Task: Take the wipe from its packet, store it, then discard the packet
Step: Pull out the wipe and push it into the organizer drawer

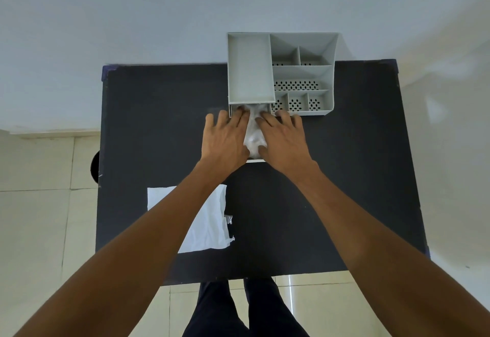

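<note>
A crumpled white wipe lies in the pulled-out drawer at the bottom of a grey organiser. My left hand and my right hand press flat on the wipe from either side, fingertips reaching into the drawer opening. Most of the drawer is hidden under my hands. The torn white packet lies flat on the black table near me, partly under my left forearm.
The organiser has several perforated compartments on its right side and stands at the table's far edge against a pale wall. A dark round object shows on the tiled floor left of the table. My legs stand at the near edge.
</note>
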